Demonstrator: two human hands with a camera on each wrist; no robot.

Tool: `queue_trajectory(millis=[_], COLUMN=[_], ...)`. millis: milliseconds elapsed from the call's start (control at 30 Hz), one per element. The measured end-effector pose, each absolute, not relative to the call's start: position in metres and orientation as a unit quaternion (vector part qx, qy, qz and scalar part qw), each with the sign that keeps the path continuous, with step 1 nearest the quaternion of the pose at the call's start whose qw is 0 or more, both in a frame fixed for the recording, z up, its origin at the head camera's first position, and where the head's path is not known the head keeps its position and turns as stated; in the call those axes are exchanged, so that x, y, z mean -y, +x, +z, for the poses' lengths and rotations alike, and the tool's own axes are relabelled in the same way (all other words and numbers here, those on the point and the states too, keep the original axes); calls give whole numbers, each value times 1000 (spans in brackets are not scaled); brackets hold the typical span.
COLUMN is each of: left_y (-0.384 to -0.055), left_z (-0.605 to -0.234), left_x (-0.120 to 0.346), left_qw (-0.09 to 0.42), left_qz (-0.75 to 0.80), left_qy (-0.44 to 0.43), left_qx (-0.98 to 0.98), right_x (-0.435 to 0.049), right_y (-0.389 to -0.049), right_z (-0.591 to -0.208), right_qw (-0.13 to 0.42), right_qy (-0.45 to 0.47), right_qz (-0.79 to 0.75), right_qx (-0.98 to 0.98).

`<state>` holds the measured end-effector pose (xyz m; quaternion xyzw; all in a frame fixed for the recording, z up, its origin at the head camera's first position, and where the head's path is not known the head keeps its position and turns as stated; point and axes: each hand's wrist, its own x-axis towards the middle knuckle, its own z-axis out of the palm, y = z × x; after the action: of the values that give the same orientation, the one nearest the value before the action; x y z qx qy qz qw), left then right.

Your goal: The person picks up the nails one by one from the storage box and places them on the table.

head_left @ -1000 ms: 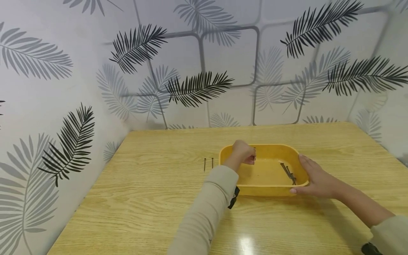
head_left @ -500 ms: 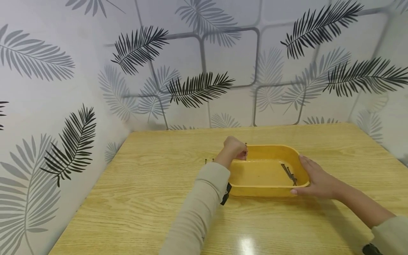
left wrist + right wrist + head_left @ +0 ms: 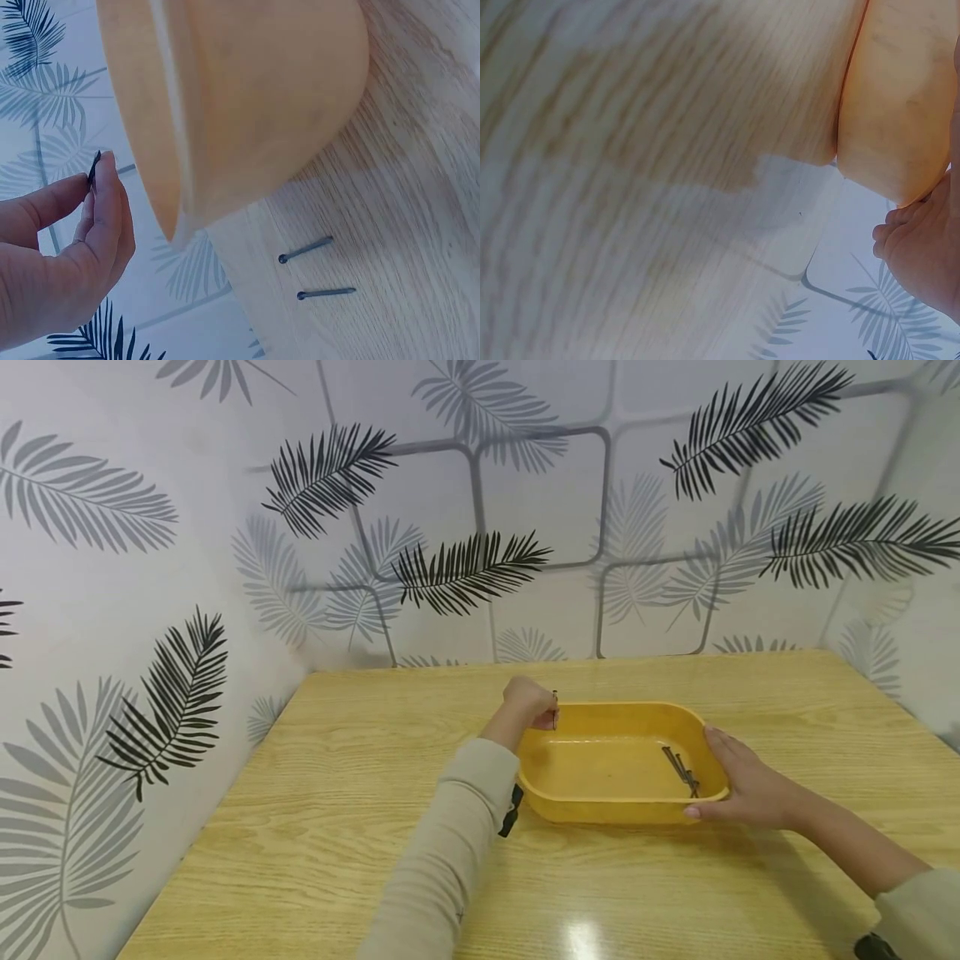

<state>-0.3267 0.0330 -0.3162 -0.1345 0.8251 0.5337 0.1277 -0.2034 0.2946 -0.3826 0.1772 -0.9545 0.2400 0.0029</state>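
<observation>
In the head view, a yellow plastic tray (image 3: pixel 607 810) stands on the wooden table. My left hand (image 3: pixel 528 700) is over its back left corner, pinching a dark screw (image 3: pixel 555 710) upright between thumb and fingertips. The left wrist view shows my left hand (image 3: pixel 75 247) beside the tray's rim, the held screw (image 3: pixel 94 169) seen nearly end on. My right hand (image 3: pixel 750 785) grips the tray's right end, thumb at the front and fingers along the side. Several dark screws (image 3: pixel 678 768) lie inside the tray at its right end.
Two more screws, one upper (image 3: pixel 306 250) and one lower (image 3: pixel 326 293), lie on the table outside the tray in the left wrist view; my left arm hides them in the head view. A leaf-patterned wall (image 3: pixel 525 610) rises behind the table (image 3: pixel 300 827).
My left hand has moved left across the tray with the screw, from inside its outline to its left corner. My right hand and the tray have stayed put.
</observation>
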Motion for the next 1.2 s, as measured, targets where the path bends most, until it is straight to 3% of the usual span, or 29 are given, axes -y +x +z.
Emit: queue_trajectory(millis=[133, 267, 367, 633, 1067, 1200], left_y=[-336, -383, -397, -345, -347, -362], left_z=[-322, -361, -370, -326, -337, -355], left_x=[-28, -21, -11, 14, 39, 51], left_qw=[118, 113, 120, 119, 117, 108], left_qz=[530, 539, 540, 541, 547, 550], left_qy=[-136, -135, -138, -144, -166, -165], left_qx=[-829, -824, -822, -820, -812, -811], right_x=[-295, -295, -294, -294, -296, -296], right_y=[-203, -204, -204, -205, -204, -204], right_z=[-383, -383, -383, -386, -385, -385], right_qw=[2, 2, 3, 11, 25, 24], right_qy=[177, 178, 181, 183, 184, 184], right_qz=[240, 239, 240, 247, 238, 236], right_qx=[955, 955, 954, 951, 953, 954])
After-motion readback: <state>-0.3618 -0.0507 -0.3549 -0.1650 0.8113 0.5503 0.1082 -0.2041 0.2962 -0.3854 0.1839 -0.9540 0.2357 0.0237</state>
